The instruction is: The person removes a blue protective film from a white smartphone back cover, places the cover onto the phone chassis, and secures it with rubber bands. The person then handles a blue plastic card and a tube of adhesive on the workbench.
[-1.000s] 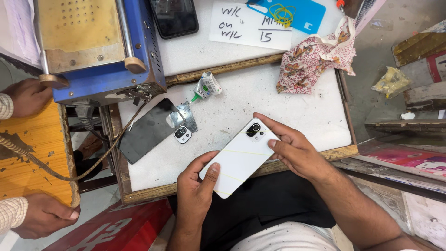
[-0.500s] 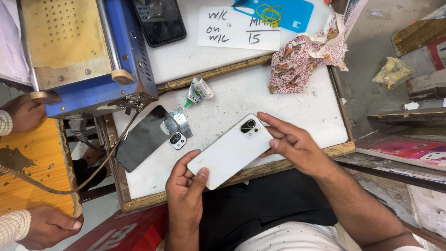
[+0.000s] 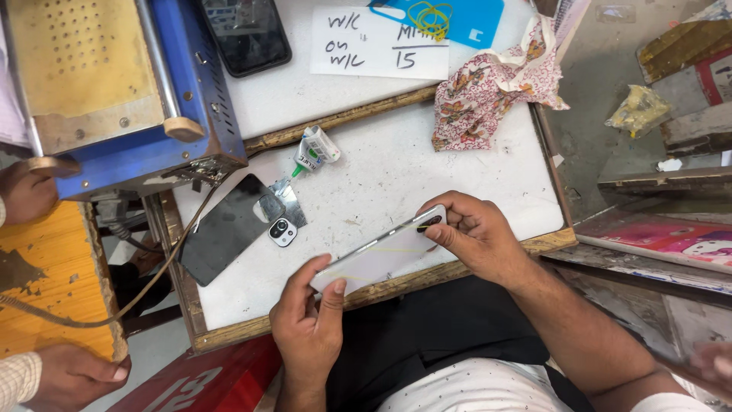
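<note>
White phone [image 3: 379,255] pinched at both ends: left hand [image 3: 309,324] w/ thumb and fingers closed on its near end, right hand [image 3: 473,233] fingertips gripping the camera end, tilted up on edge over the board [image 3: 396,168]. Phone sits just above the board's front rim. Left of phone lie a loose camera module [image 3: 282,232] and a dark back panel [image 3: 229,227], both apart from it; glue tube [image 3: 313,150] beyond. Judging by that, phone looks closed up, but spare parts not yet fitted, so work prob. mid-way.
</note>
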